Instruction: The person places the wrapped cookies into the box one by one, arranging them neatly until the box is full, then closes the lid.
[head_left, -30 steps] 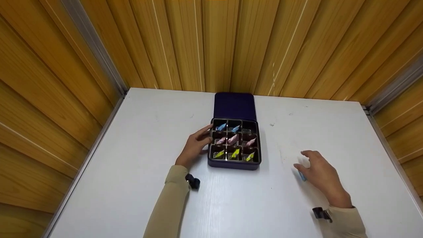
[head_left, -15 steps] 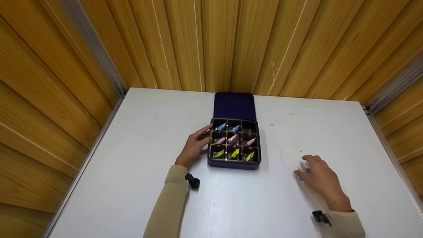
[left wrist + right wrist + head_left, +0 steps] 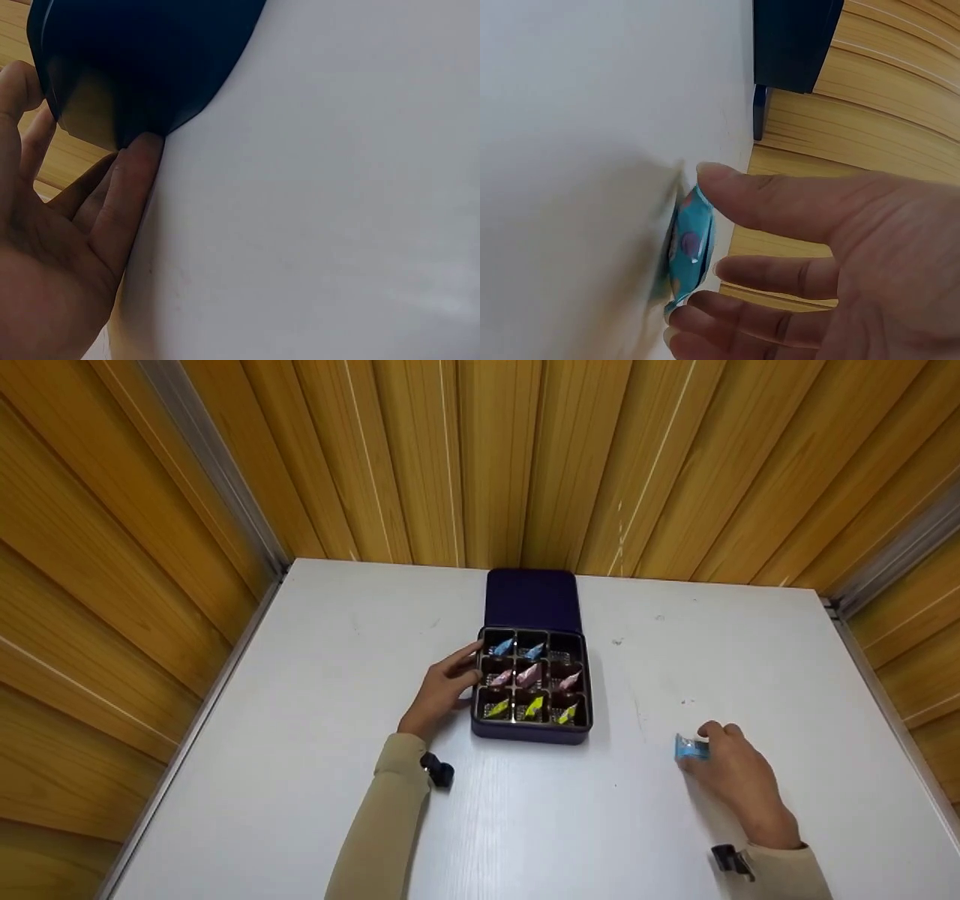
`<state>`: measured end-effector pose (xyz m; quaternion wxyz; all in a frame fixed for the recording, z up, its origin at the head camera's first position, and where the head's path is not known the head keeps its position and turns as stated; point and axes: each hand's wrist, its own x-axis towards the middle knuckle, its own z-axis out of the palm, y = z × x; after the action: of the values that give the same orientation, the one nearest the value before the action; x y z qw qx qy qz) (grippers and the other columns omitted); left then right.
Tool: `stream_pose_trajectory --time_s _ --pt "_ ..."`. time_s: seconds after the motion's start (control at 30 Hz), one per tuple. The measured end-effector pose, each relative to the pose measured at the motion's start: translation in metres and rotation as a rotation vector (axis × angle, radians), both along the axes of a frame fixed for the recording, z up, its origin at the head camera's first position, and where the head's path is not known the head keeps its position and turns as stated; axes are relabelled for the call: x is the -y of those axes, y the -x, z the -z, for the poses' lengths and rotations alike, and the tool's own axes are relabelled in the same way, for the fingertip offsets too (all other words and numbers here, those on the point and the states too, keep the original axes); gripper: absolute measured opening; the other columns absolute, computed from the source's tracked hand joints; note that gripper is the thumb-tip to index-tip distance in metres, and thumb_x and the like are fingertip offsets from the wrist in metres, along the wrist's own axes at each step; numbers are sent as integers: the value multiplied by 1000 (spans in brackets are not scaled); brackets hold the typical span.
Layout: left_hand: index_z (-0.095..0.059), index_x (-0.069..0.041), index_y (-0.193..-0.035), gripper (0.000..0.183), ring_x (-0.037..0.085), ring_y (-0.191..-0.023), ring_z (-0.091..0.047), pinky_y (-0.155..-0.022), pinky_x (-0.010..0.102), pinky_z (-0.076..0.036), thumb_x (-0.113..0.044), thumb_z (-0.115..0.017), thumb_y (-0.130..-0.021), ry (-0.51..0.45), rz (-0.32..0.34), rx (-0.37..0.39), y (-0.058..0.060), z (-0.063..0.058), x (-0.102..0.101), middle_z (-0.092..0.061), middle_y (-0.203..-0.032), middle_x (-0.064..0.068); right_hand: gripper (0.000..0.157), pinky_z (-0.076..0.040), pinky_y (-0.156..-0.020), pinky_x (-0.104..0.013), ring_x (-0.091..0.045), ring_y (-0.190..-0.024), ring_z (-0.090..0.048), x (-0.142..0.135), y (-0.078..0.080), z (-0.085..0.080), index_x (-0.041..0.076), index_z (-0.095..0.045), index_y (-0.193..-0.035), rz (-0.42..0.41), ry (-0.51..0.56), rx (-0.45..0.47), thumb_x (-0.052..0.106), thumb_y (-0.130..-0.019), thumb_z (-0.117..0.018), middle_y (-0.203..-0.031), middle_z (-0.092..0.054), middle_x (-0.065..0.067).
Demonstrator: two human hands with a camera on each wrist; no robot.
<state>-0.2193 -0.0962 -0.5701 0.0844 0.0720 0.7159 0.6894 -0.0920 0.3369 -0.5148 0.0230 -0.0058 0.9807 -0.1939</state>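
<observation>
A dark blue box (image 3: pixel 531 733) with its lid (image 3: pixel 532 600) folded back stands mid-table, holding a tray of small compartments. Blue candies (image 3: pixel 503 648) lie in two back-row compartments, pink ones (image 3: pixel 529 675) fill the middle row and yellow ones (image 3: pixel 534 708) the front row; the back right compartment holds none. My left hand (image 3: pixel 439 694) rests against the box's left side, thumb and fingertips at its wall. Off to the right, my right hand (image 3: pixel 739 772) pinches a blue wrapped candy (image 3: pixel 692 244) by its ends between thumb and fingers, close over the table.
The white table (image 3: pixel 300 675) meets a wood-patterned wall (image 3: pixel 525 465) at the back, just behind the lid. Similar panels with grey metal rails (image 3: pixel 225 472) stand on the left and right. Small dark marks (image 3: pixel 617 643) dot the tabletop.
The right hand has drawn slightly toward the near side and its fingers have closed in. The blue candy has turned and now shows beyond the thumb. Left hand and box stay put.
</observation>
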Motion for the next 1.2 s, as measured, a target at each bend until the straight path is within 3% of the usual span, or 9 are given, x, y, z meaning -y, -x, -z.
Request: stream_pose_trajectory --time_s 0.23,0.43,0.57,0.7,0.87,1.2 --pt "-55 -25 -158 58 29 -123 -65 -90 49 -61 -10 -66 -103 14 16 -32 0 1 1 -63 -145 13 44 -58 -75 -61 -51 -93 -69 -2 1 7 -16 -63 -120 -45 16 -58 1 -86 -84 -105 -61 -34" --pt "-55 -23 -158 57 28 -120 -66 -91 48 -61 -10 -65 -103 22 14 -52 0 1 1 -65 -143 13 38 -58 -72 -59 -43 -88 -67 -5 5 9 -15 -66 -115 -54 -1 -77 5 -87 -83 -101 -61 -31" --pt "-56 -22 -157 57 27 -120 -66 -90 47 -61 -10 -66 -102 33 5 -61 1 1 1 -65 -142 13 42 -57 -76 -62 -47 -97 -63 -5 5 10 -14 -65 -118 -61 6 -79 6 -86 -84 -110 -61 -34" --pt "-57 -24 -157 57 27 -121 -66 -90 47 -61 -11 -67 -102 37 0 -57 1 1 1 -65 -143 13 43 -57 -81 -63 -50 -107 -63 -6 5 10 -10 -66 -121 -127 24 -100 -4 -83 -85 -116 -61 -30" --pt "-57 -23 -156 57 28 -120 -66 -91 47 -61 -10 -67 -102 30 -5 -53 1 1 1 -65 -142 14 39 -58 -83 -62 -49 -104 -67 -5 5 11 -5 -68 -116 -180 33 -127 -11 -81 -84 -111 -65 -23" --pt "-55 -25 -158 57 31 -124 -64 -93 50 -60 -12 -66 -103 16 14 -36 0 1 2 -63 -144 13 33 -59 -80 -56 -40 -96 -70 -6 7 16 -8 -68 -116 -169 62 -179 -10 -84 -76 -108 -67 -20"
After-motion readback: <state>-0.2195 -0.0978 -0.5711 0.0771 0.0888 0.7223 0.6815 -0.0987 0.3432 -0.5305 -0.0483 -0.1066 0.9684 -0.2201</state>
